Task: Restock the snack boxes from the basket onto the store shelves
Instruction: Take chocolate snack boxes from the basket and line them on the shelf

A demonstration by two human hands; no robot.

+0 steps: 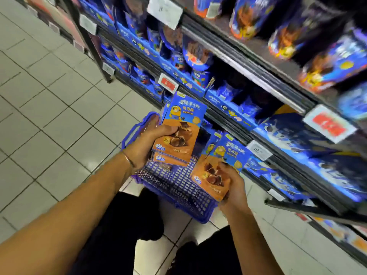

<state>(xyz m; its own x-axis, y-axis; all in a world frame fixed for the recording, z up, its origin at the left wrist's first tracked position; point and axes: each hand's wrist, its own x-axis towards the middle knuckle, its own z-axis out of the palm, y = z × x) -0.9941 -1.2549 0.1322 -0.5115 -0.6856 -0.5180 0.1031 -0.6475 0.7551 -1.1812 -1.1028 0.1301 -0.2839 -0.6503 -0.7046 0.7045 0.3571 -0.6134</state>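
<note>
Snack boxes: one small stack (184, 126) abt frame centre, a second lot (224, 155) at 4 o'clock from it, both held above the basket (178, 187), none of these on the shelves (248, 71) yet. They look like flat thin-card cartons: blue top w/ a cartoon figure, orange-brown lower half w/ choc cup pics, glossy print, square corners. Prob light & fairly stiff, but the broad faces would dent if squeezed, and glossy card slides box on box, so a stack could fan out. Best hold looks to be low down across the narrow edges, thumb on the front face. Left hand (147, 147) grips its stack at the lower end, thumb over the front; at least 2 boxes, exact count unclear. Right hand (234, 187), at 5 o'clock, pinches its lot near the bottom, thumb on the front; more boxes may sit behind. Basket is blue plastic lattice w/ a loop handle at its 10 o'clock side. Shelves run from 11 to 4 o'clock, dark ledges, blurred blue packs, white & red price tags (167, 83). Floor (49, 116) at 9 o'clock: pale square tiles, dark grout
</note>
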